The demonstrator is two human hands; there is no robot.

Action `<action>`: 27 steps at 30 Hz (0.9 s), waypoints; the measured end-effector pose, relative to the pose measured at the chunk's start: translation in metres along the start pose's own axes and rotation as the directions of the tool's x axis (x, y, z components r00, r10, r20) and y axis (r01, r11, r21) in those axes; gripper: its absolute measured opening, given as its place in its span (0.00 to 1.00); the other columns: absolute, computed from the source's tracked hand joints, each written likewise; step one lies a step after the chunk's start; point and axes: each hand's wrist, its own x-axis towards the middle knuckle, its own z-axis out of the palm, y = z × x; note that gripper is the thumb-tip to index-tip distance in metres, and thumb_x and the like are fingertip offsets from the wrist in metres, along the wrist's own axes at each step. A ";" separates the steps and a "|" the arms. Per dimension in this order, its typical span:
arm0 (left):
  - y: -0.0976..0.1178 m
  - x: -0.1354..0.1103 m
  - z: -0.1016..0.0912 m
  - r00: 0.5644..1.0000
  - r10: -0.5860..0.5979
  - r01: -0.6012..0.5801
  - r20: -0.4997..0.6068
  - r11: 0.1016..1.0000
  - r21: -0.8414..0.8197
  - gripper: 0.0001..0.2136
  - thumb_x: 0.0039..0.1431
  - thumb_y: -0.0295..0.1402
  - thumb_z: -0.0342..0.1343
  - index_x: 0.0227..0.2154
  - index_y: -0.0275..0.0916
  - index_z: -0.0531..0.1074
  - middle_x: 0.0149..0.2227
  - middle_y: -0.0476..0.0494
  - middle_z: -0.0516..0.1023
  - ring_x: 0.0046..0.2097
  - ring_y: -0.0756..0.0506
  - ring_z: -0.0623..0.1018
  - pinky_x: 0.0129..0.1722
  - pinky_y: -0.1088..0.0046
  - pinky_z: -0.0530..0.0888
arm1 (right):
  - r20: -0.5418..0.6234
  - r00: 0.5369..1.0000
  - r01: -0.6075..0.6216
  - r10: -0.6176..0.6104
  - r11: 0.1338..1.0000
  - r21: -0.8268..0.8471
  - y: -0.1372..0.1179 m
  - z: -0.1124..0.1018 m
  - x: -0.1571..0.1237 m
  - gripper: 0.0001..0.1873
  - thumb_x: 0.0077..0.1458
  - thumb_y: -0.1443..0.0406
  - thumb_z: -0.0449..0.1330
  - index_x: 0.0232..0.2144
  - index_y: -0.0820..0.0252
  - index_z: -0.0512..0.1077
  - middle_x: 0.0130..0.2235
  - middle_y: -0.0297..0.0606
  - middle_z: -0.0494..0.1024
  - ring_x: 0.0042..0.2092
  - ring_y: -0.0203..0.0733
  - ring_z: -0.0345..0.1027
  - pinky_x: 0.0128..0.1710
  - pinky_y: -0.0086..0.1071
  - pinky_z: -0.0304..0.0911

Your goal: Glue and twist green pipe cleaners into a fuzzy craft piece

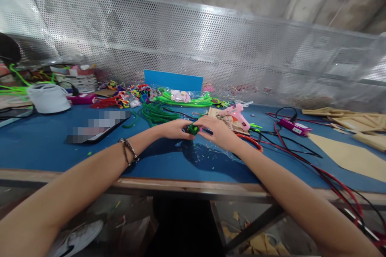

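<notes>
Both my hands meet over the blue table, closed around a small dark green fuzzy piece (193, 129) that looks like bent pipe cleaners. My left hand (177, 129) grips it from the left, thumb below and fingers above. From the right, my right hand (217, 131) pinches its other side, where a bit of pink shows. Much of the piece is hidden by my fingers. Just behind my left hand lies a bundle of dark green pipe cleaners (158, 114). A pink glue gun (237, 115) rests on a piece of cardboard behind my right hand.
Bright green pipe cleaners (196, 99) lie at the back by a blue board (173, 80). A phone (99, 127) is on the left, near a white cap (49, 98). Cables run from a purple power strip (294, 127) on the right, beside brown paper (350, 156). A perforated metal screen (181, 36) stands behind.
</notes>
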 end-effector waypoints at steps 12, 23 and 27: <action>0.003 0.000 0.001 1.000 -0.016 0.016 0.002 1.000 0.018 0.11 0.45 0.36 0.52 0.30 0.34 0.65 0.24 0.53 0.62 0.25 0.54 0.61 0.24 0.81 0.59 | 0.105 0.994 -0.036 0.037 0.999 -0.010 0.006 0.000 -0.002 0.07 0.49 0.71 0.52 0.29 0.61 0.70 0.36 0.40 0.67 0.40 0.38 0.62 0.41 0.36 0.60; 0.007 0.002 0.006 0.999 -0.033 0.033 -0.010 0.999 0.024 0.12 0.45 0.36 0.51 0.31 0.33 0.65 0.21 0.55 0.59 0.23 0.54 0.59 0.22 0.81 0.57 | 0.237 0.971 -0.055 0.043 0.998 0.044 0.010 -0.004 -0.003 0.07 0.50 0.70 0.52 0.29 0.60 0.71 0.45 0.42 0.66 0.47 0.40 0.59 0.48 0.39 0.55; 0.008 0.002 0.005 0.997 -0.077 0.077 -0.022 0.997 -0.015 0.10 0.44 0.35 0.50 0.29 0.33 0.65 0.21 0.55 0.59 0.23 0.54 0.59 0.22 0.80 0.57 | 0.157 0.986 -0.059 0.056 0.998 0.014 0.008 0.000 -0.001 0.08 0.49 0.71 0.52 0.32 0.61 0.71 0.42 0.43 0.68 0.45 0.40 0.61 0.46 0.39 0.57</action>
